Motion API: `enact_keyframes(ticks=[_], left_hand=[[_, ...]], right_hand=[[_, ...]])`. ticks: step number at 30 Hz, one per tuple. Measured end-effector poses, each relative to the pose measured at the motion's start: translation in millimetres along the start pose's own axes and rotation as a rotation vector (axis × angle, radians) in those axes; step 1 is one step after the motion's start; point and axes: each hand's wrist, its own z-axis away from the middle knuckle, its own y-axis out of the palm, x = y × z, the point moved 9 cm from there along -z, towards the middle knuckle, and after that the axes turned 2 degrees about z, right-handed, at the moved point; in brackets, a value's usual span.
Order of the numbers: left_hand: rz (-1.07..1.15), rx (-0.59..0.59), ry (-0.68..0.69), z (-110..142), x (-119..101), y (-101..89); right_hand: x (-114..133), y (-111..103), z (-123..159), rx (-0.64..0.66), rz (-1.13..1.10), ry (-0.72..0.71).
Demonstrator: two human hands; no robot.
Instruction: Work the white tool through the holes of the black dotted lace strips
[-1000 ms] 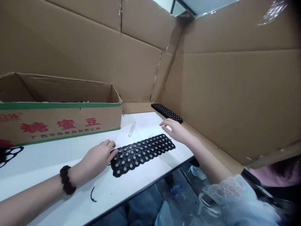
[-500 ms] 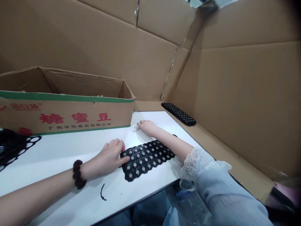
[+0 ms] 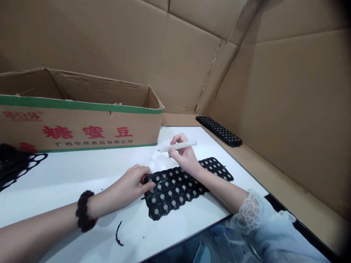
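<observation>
A long black sheet (image 3: 175, 190) with scalloped edges and rows of pale round dots lies on the white table. My left hand (image 3: 134, 182) is closed on its left end, thumb on top and the fingers partly hidden at the edge. Over the far side of the sheet, my right hand (image 3: 185, 155) grips a slim white pen-shaped tool (image 3: 181, 145) with a thin dark tip pointing left. The tool is held above the table, apart from the sheet. My right wrist and forearm cover part of the sheet's middle.
An open cardboard box (image 3: 90, 126) with green edges stands at the back left. Black cut-out netting (image 3: 16, 164) lies at the far left. More dotted black sheets (image 3: 219, 131) are stacked at the right wall. A thin black scrap (image 3: 118, 233) lies in front.
My right hand has picked the white pen-shaped tool up off the table and drawn back toward the sheet. My left hand stays on the sheet's left end. The view has shifted slightly.
</observation>
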Motion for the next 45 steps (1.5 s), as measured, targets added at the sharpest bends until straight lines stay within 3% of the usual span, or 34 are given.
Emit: enact_keyframes(ticks=[3, 6, 11, 16, 21, 25, 32, 36, 45], left_hand=[[-0.019, 0.073, 0.084, -3, -6, -3.9], [0.020, 0.186, 0.139, -5, -6, -2.4], [0.330, 0.300, 0.038, -7, 8, 3.0], [0.440, 0.351, 0.007, -6, 8, 2.9], [0.534, 0.340, -0.015, -5, 11, 1.5], [0.652, 0.305, -0.041, -6, 14, 1.1], [0.691, 0.256, -0.034, -10, 14, -4.4], [0.679, 0.215, -0.054, -10, 17, -4.3], [0.641, 0.199, -0.083, -9, 16, -6.8]], right_hand=[[-19, 9, 6, 0.009, -0.293, 0.185], [-29, 19, 12, 0.067, -0.438, 0.277], [-30, 38, 22, 0.251, -0.572, 0.320], [-31, 40, 22, 0.301, -0.528, 0.355], [-19, 47, 28, 0.543, -0.337, 0.318], [-17, 51, 33, 0.657, -0.178, 0.280], [-7, 53, 31, 0.640, -0.151, 0.205], [-11, 50, 30, 0.536, -0.121, 0.229], [-20, 50, 29, 0.449, -0.332, 0.273]])
